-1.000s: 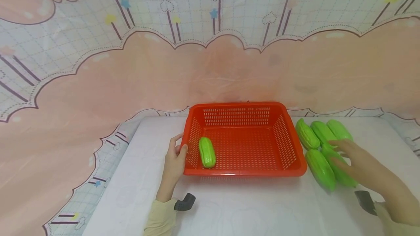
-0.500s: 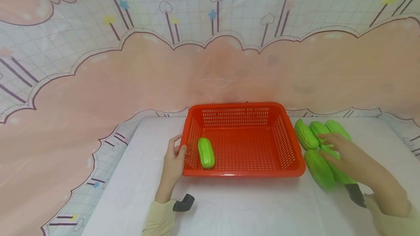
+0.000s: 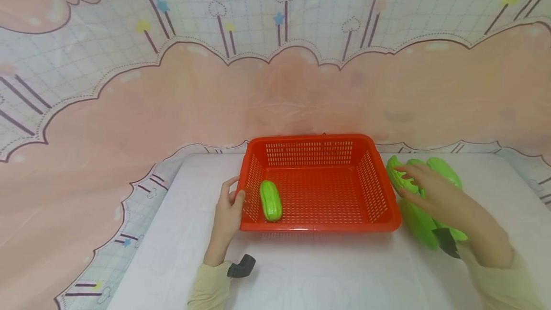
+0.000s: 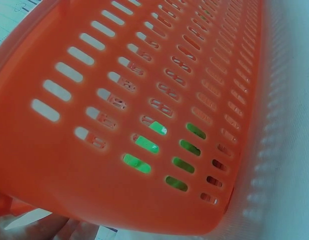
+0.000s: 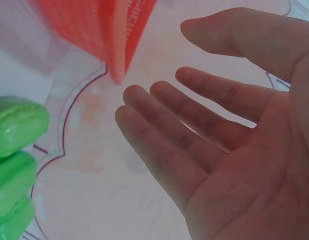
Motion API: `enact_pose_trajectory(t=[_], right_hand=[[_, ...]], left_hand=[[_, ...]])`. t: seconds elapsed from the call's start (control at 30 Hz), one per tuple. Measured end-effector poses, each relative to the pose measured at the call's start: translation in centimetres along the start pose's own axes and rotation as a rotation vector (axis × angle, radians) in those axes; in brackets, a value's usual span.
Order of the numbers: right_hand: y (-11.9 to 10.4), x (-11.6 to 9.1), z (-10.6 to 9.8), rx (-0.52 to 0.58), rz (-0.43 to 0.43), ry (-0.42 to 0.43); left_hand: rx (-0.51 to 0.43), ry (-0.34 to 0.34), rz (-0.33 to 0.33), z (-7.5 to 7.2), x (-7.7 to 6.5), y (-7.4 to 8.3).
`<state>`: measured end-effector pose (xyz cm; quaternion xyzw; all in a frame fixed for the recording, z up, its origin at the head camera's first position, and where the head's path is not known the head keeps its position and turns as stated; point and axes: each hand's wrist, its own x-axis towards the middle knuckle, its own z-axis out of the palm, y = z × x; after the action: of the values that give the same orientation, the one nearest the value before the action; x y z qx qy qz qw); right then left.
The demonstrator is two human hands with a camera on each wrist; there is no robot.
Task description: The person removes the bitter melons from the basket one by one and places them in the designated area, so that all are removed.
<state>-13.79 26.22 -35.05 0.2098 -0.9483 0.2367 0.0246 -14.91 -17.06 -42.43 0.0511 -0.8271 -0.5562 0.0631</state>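
Observation:
A red plastic basket (image 3: 318, 226) with slotted walls stands on the white table. My left hand (image 3: 228, 214) grips its left rim; the left wrist view shows the slotted wall (image 4: 119, 190) close up, with some fingers (image 4: 44, 230) at the lower left. Inside the basket, along the left wall, lies one bright green gourd-like vegetable (image 3: 270, 201). My right hand (image 3: 439, 195) hovers over a group of similar green gourds (image 3: 417, 224) to the right of the basket, partly hiding them. Its fingers are spread, holding nothing; several gourds (image 5: 17, 180) show left of it in the right wrist view.
A white cloth-covered table (image 3: 310, 271) carries everything. Behind it hangs a pink and white patterned curtain (image 3: 301, 94), close to the basket's back edge. A dark wrist mount (image 3: 242, 266) sits on the left wrist, and another (image 3: 446, 243) on the right.
My right hand has moved left and slightly away from me across the gourds, now over the ones nearest the basket. The left hand and the basket have stayed in place.

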Motion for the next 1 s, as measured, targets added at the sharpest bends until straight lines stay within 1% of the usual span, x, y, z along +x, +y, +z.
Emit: enact_pose_trajectory(t=[0.17,0.47,0.57,0.77,1.0], right_hand=[[-0.9,0.9,0.1,0.02,-0.019,-0.005],[-2.0,2.3,0.7,0.003,-0.078,0.009],[-2.3,2.7,1.0,0.004,-0.074,-0.006],[-2.9,3.4,1.3,0.019,-0.038,-0.045],[-3.3,4.0,1.5,0.025,-0.044,-0.055]], left_hand=[[0.0,0.002,0.002,0.0,0.1,-0.1],[-0.009,0.004,0.004,0.1,0.1,0.0],[-0.01,0.004,0.004,0.1,0.1,0.0],[-0.008,0.005,0.01,0.1,0.1,0.0],[0.007,0.006,0.003,0.0,0.0,-0.1]])
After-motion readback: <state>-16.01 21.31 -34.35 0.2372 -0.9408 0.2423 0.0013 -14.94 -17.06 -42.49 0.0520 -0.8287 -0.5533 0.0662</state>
